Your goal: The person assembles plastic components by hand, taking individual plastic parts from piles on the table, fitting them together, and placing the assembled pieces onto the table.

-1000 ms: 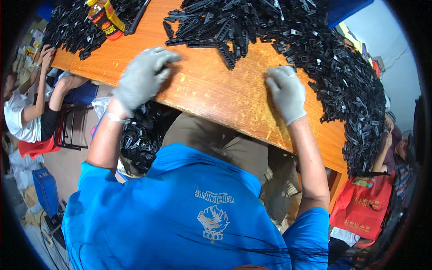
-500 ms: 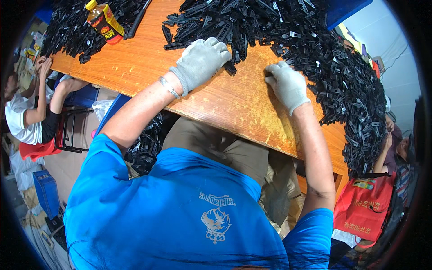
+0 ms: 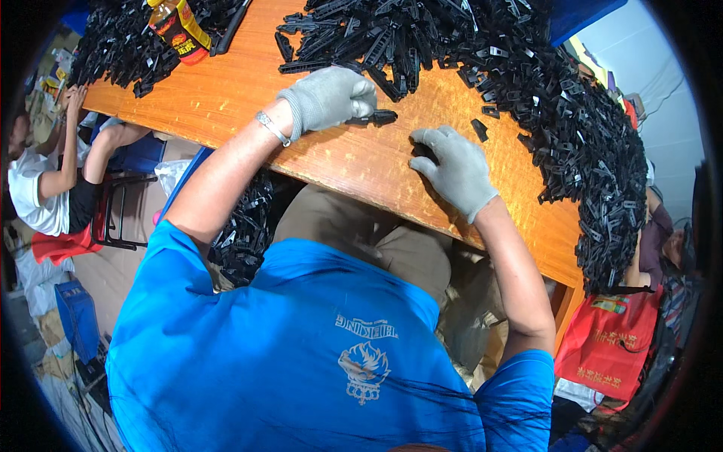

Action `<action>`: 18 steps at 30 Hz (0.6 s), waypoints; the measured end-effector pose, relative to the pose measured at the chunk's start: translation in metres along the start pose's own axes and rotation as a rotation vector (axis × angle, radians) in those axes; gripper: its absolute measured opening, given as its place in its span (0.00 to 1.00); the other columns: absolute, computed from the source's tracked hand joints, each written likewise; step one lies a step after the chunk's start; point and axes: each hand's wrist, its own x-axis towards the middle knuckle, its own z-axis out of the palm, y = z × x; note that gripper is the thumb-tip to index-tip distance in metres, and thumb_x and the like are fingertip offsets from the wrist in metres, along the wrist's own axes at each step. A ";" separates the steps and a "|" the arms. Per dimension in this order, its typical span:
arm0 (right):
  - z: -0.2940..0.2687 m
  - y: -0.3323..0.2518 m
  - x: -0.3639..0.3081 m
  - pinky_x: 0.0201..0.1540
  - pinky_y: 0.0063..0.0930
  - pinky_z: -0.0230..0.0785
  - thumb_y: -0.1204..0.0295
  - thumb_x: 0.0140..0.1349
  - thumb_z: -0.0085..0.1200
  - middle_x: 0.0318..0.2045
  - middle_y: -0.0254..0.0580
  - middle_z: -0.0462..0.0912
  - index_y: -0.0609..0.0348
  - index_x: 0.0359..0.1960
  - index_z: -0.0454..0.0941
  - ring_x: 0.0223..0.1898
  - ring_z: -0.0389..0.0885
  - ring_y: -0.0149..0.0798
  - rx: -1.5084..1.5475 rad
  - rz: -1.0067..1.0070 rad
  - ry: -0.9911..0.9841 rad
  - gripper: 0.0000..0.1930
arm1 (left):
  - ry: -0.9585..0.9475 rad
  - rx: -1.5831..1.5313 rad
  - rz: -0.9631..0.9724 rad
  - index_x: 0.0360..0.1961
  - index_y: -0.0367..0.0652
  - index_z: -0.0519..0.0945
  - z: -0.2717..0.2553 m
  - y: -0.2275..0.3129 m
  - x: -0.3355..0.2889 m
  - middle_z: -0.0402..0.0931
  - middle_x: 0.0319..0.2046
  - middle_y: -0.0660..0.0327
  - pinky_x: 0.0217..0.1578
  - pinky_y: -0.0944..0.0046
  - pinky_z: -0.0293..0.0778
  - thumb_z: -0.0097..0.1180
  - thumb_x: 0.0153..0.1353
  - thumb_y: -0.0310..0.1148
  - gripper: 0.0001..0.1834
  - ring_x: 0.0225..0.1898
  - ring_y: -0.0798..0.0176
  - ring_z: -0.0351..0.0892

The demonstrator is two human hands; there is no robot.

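Observation:
My left hand (image 3: pixel 331 98), in a grey work glove, is closed over the wooden table with its fingers curled. From under its fingertips sticks a narrow black plastic part (image 3: pixel 382 117), whose near end the glove hides. My right hand (image 3: pixel 456 167), gloved the same way, hovers at or just above the tabletop to the right, thumb apart from the fingers and nothing visible between them. A small loose black piece (image 3: pixel 480 129) lies just beyond it. Past both hands spreads a heap of long black plastic parts (image 3: pixel 376 45).
More small black pieces (image 3: pixel 557 143) are piled along the table's right side. At the far left stands a bottle (image 3: pixel 181 34) with a yellow cap beside another black pile (image 3: pixel 124 53). The wooden table (image 3: pixel 361 177) has a worn near edge. Other people sit to both sides.
My left hand has drawn slightly nearer and left, with the black part now showing at its fingertips. The right hand has moved left and nearer, leaving loose pieces in view.

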 end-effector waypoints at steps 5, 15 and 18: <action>-0.008 0.010 -0.003 0.52 0.48 0.80 0.66 0.62 0.72 0.43 0.47 0.86 0.49 0.56 0.85 0.49 0.87 0.54 0.102 -0.163 -0.096 0.20 | 0.207 0.105 0.105 0.43 0.42 0.86 0.009 -0.016 -0.007 0.85 0.36 0.52 0.46 0.50 0.80 0.66 0.67 0.33 0.08 0.41 0.44 0.85; -0.007 0.013 0.002 0.47 0.48 0.81 0.66 0.64 0.69 0.41 0.44 0.85 0.46 0.51 0.86 0.45 0.87 0.53 0.022 -0.205 -0.150 0.14 | 0.381 0.295 0.054 0.46 0.48 0.87 0.042 0.015 -0.049 0.81 0.43 0.58 0.49 0.49 0.78 0.73 0.62 0.41 0.15 0.48 0.47 0.80; -0.001 0.004 0.008 0.44 0.47 0.82 0.64 0.65 0.69 0.40 0.43 0.84 0.45 0.47 0.87 0.41 0.88 0.52 0.006 -0.219 -0.002 0.10 | 0.377 0.301 0.071 0.44 0.49 0.87 0.045 0.018 -0.049 0.79 0.40 0.59 0.47 0.48 0.78 0.71 0.63 0.40 0.11 0.47 0.49 0.79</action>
